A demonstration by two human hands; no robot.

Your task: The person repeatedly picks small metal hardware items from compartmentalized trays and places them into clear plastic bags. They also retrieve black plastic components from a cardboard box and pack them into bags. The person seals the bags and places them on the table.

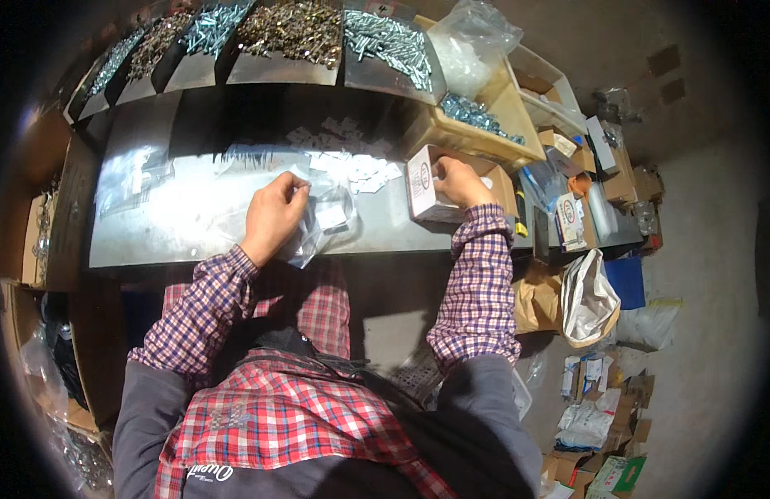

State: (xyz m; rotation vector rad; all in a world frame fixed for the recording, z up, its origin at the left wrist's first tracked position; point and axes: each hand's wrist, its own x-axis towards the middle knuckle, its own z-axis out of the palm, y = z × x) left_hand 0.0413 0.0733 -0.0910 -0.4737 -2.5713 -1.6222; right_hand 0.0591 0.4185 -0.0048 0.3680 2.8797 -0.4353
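Observation:
My left hand (274, 215) pinches the upper edge of a clear plastic bag (307, 240) above the metal worktop (372, 231). Inside or behind the film a small white card (332, 216) shows; I cannot tell which. My right hand (461, 182) reaches into a small open cardboard box (420, 190) with printing on its side. Its fingertips are partly hidden by the box wall, so whether they grip anything does not show. Behind the bag lies a loose spread of small white cards (366, 173).
Metal bins of screws (388, 47) and brassy fasteners (291, 31) line the back. A yellowish plastic tub (478, 134) holds bluish metal parts (475, 115). Right of the small box lies a yellow-and-black utility knife (521, 212). Cardboard boxes (85, 355) stand at left.

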